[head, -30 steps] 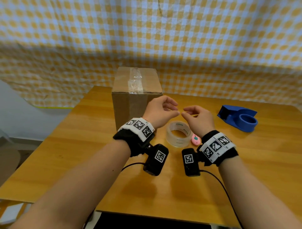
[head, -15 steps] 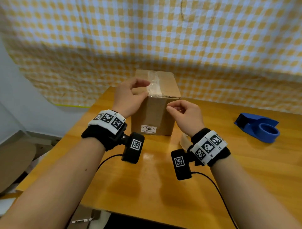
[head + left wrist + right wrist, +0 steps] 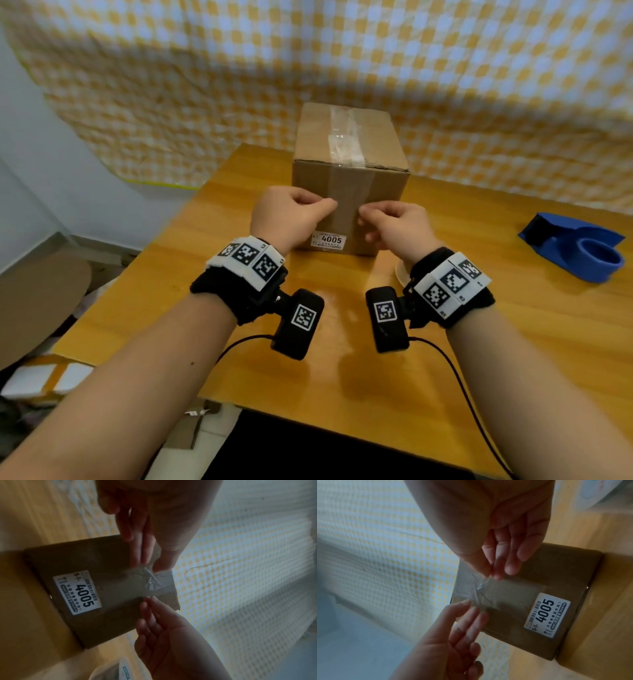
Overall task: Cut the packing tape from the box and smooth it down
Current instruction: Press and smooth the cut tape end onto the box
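Box [image 3: 349, 178] stands upright at the far middle of the surface [image 3: 479, 359]. Tape strip [image 3: 346, 144] now runs over the top and down the near face, where 0.5 s ago it ended at the top edge. Both hands have dropped to that face: left hand [image 3: 287, 219] pinches the strip's left edge, right hand [image 3: 394, 224] pinches its right edge. End looks wrinkled, not yet pressed flat. Likely smoothing comes next. Blue dispenser [image 3: 579, 250] sits idle far right.

Bright, edge-warped head view with glare on the table [image 3: 342, 329]; dim, blurry wrist views.
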